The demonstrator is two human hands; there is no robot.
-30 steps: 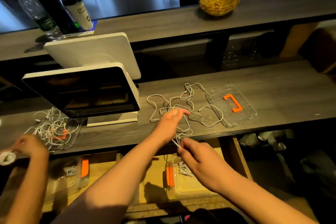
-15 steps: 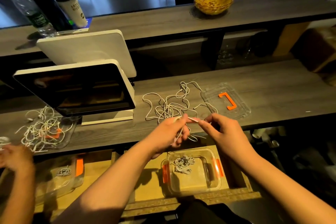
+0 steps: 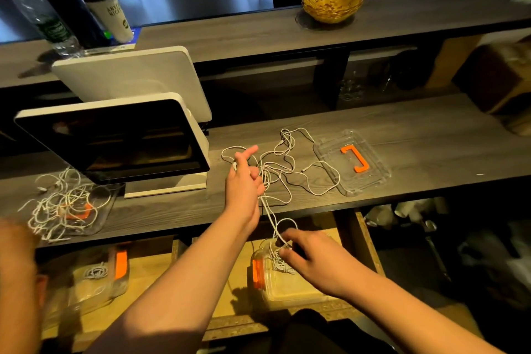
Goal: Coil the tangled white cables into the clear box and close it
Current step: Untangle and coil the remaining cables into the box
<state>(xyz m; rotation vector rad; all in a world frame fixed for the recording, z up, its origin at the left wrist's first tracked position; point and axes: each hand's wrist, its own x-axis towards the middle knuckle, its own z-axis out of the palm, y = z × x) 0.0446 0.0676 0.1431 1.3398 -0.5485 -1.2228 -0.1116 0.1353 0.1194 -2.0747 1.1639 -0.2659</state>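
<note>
A tangle of white cables (image 3: 283,171) lies on the grey desk. My left hand (image 3: 244,181) sits at its left edge with the lower fingers curled round strands and the index finger pointing out. One strand runs down off the desk edge to my right hand (image 3: 309,254), which pinches it over the clear box (image 3: 267,293) on the lower shelf. A small coil of cable (image 3: 280,264) lies in that box, which has an orange clip (image 3: 257,273) on its left side. The clear lid (image 3: 376,179) with an orange handle rests on the desk to the right.
A white point-of-sale screen (image 3: 115,138) stands left of the tangle. Further left, a second cable tangle (image 3: 61,204) lies on another lid, with another person's arm (image 3: 14,273) and a second box (image 3: 94,279) below. Bottles (image 3: 48,17) and a wicker basket (image 3: 330,3) stand on the upper counter.
My right hand has dropped from the desk edge down to the box, drawing a strand with it. My left hand has moved forward onto the tangle.
</note>
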